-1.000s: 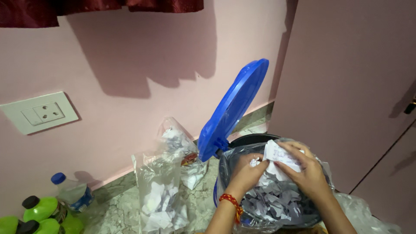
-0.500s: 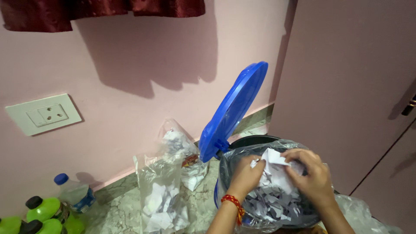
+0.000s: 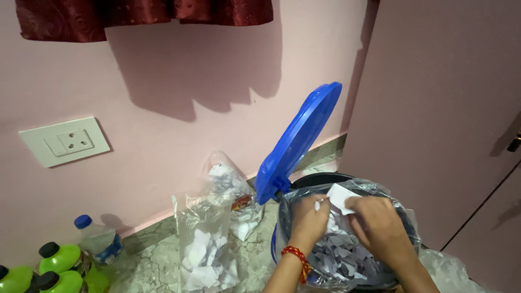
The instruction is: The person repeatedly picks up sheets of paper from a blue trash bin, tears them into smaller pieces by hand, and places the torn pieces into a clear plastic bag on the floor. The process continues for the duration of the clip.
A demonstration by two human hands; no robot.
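left hand (image 3: 309,220): fingers pinch the paper's (image 3: 343,196) near edge | right hand (image 3: 377,225): fingers clamp its other edge | paper: taut between both grips, over the bin (image 3: 315,178) (lined, blue lid (image 3: 297,142) up), so scraps (image 3: 339,256) drop below the fingers

Bin (image 3: 404,217) bottom cut off by lower edge, its inside mostly hidden under paper scraps (image 3: 339,255) & both hands. Green bottles (image 3: 59,266) bottom-left cropped by frame edge; maroon curtain (image 3: 146,16) cut at top. Paper piece (image 3: 341,195) betw. fingers partly covered, any marks too small to tell.
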